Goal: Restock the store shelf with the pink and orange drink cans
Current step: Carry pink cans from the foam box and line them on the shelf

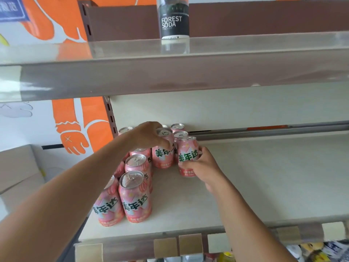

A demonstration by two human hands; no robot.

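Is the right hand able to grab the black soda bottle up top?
Probably not right now: the right hand grips a pink can, and the bottle stands on the upper shelf.

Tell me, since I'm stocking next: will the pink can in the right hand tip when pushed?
The pink can is taller than wide, so it may tip if pushed high. The smooth shelf probably lets it slide.
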